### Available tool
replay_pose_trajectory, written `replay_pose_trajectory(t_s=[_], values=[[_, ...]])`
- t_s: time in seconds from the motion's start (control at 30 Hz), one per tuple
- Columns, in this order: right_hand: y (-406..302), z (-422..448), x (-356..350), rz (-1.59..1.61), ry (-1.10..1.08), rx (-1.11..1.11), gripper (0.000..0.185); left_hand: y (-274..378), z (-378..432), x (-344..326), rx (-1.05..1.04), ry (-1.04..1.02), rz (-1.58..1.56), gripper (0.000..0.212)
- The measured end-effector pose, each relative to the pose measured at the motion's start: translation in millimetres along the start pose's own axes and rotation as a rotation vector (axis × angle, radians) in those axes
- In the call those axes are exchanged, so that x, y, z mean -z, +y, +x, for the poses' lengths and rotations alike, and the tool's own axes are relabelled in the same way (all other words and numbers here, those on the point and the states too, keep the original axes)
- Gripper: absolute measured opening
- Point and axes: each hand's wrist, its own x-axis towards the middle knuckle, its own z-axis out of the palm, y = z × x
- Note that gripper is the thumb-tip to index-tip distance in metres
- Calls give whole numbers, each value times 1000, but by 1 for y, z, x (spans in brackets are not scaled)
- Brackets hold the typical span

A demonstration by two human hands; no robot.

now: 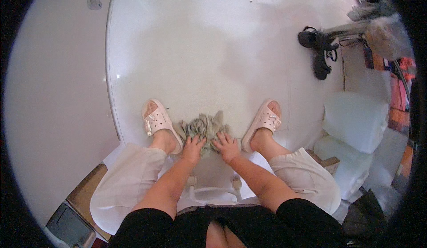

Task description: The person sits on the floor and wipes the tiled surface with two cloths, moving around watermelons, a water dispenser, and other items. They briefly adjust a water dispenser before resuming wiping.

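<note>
A crumpled grey-green cloth (206, 127) lies on the pale tiled floor (200, 64) between two feet in pink slip-on clogs. On the cloth's near left part rests my left hand (194, 147), its fingers somewhat spread. My right hand (227, 147) presses on the near right part of the same cloth, fingers spread too. Both palms face down, and whether any fabric is pinched under the fingers is hard to tell. The left clog (160, 119) touches or nearly touches the cloth; the right clog (265, 122) stands apart from it.
A large pale panel (60, 81) stands along the left side. At the right are black sandals or shoes (318, 52), stacked whitish translucent bundles (355, 121) and a cluttered rack with bags. A white stool frame (213, 189) shows beneath the person.
</note>
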Motion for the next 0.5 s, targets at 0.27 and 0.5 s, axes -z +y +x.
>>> replay_pose_trajectory(t_s=[0.27, 0.5], values=[[-20, 0, 28, 439, -130, -131, 46, 9, -15, -7, 246, 1, -257, 53], [-5, -16, 96, 815, 71, -277, 45, 27, -50, 48, 401, 407, -857, 52]])
